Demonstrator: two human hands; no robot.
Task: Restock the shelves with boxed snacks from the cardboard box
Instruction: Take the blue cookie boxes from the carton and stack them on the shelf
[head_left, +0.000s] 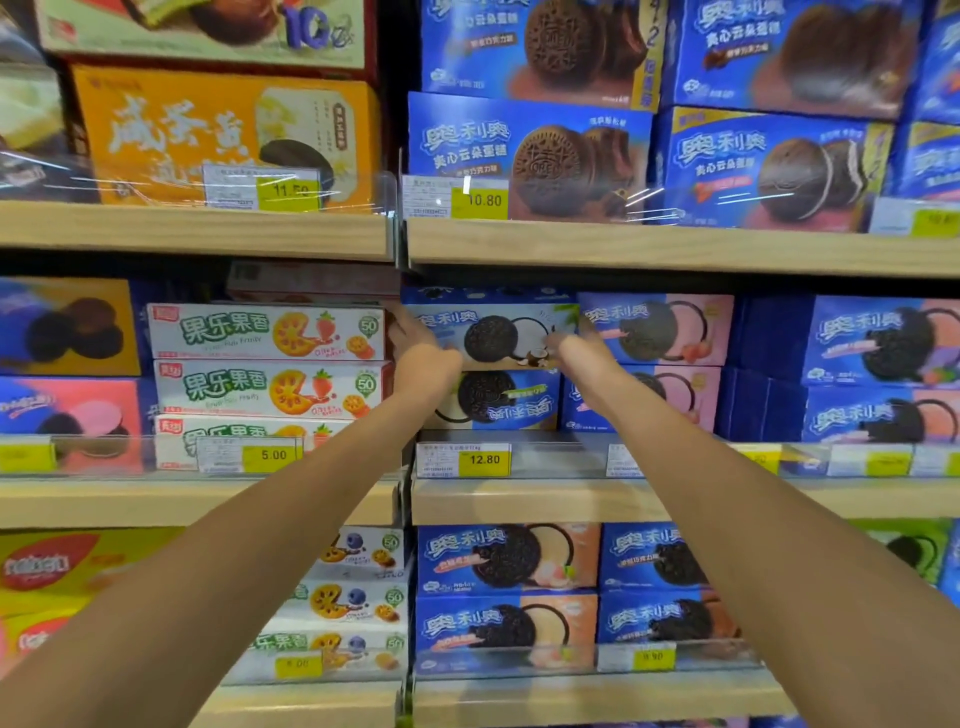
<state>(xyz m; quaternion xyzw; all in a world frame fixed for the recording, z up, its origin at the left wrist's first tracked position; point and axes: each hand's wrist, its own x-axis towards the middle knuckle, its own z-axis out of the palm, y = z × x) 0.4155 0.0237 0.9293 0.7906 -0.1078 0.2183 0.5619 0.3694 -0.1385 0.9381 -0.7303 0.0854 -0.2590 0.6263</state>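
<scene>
Cookie box (498, 332) between two hands on the middle shelf (519, 501).

I see both bare arms reaching forward to the shelf. The left hand (415, 340) lies with straight fingers against the left end of the cookie box, just beside a stack of white biscuit boxes (267, 364). The right hand (579, 351) touches the right end; its fingers are blurred, so I cannot tell whether they curl round it. The cookie box is blue and white and sits on top of a second blue box (501, 400), which is upside down, behind a yellow 12.80 price tag (483, 460). Pink-and-blue boxes (657, 330) stand just to its right. More snack boxes fill the shelves above and below.
</scene>
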